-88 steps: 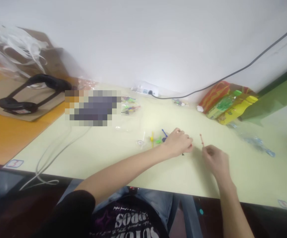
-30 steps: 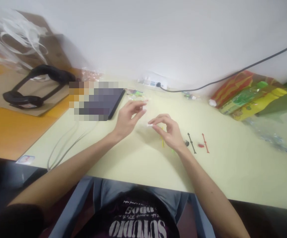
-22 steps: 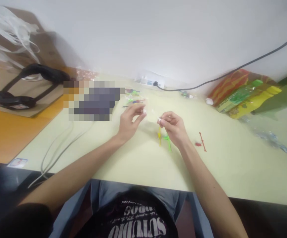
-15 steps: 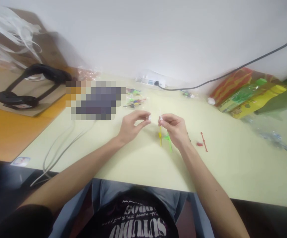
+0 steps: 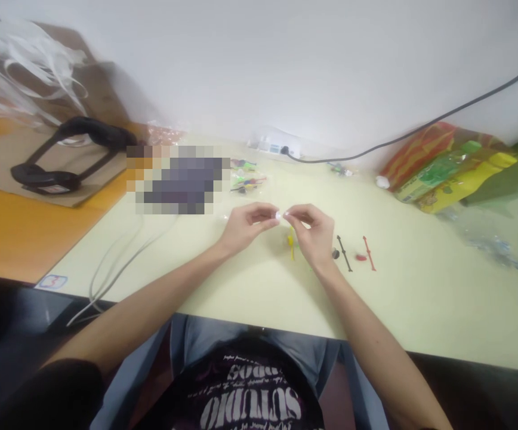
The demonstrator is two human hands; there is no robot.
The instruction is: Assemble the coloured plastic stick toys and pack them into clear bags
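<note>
Over the middle of the pale table, my left hand point(image 5: 247, 228) pinches a small white piece point(image 5: 278, 215) between thumb and fingertips. Close to it on the right, my right hand point(image 5: 313, 234) is closed in a pinch too; a bit of white shows at its fingertips, too small to name. Below the right hand lies a yellow plastic part point(image 5: 291, 243), partly covered by that hand. To the right of the hand rest a black arrow-ended stick point(image 5: 344, 254) with a round black piece point(image 5: 335, 254), then a red arrow-ended stick point(image 5: 369, 254) beside a small red piece point(image 5: 360, 257).
Bagged coloured parts point(image 5: 246, 179) lie behind my hands. A blurred-out dark device point(image 5: 185, 182) and white cables point(image 5: 107, 275) are at left, with a black padded frame point(image 5: 48, 179) beyond. At right are snack bags point(image 5: 447, 185) and clear plastic wrapping point(image 5: 496, 245). A power strip point(image 5: 272, 145) stands by the wall.
My two hands have come closer together, so their fingertips nearly meet. The right hand now covers the green part and uncovers the black stick. The view has shifted slightly.
</note>
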